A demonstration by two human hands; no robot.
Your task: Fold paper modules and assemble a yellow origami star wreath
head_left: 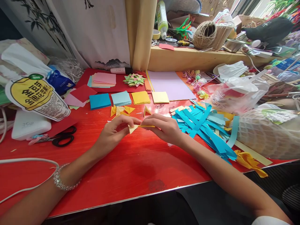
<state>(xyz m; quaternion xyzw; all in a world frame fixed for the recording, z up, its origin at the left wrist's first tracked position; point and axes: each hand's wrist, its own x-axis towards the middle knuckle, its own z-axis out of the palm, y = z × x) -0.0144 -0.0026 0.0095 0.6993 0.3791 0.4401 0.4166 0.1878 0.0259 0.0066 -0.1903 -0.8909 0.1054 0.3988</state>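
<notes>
Above the middle of the red table, my left hand [114,129] pinches a pale yellow folded paper piece [132,128] between thumb and fingers. My right hand [165,126] grips a darker yellow folded paper piece [148,126], seen nearly edge-on. The two papers meet at their tips; whether one is tucked into the other I cannot tell. Just beyond my hands, several folded yellow triangles [128,109] lie in a group, and another folded piece [147,110] stands by itself. Behind these is a row of paper stacks: blue [100,101], light blue [121,98], yellow [140,97] and cream [160,97].
Blue paper strips [199,120] are heaped on the right, beside a netted bag [269,134]. Black-handled scissors [64,136] and a white box [30,125] lie left. A round folded-paper ornament [134,80] sits at the back near lilac sheets [171,84]. A white cable [30,161] crosses the left.
</notes>
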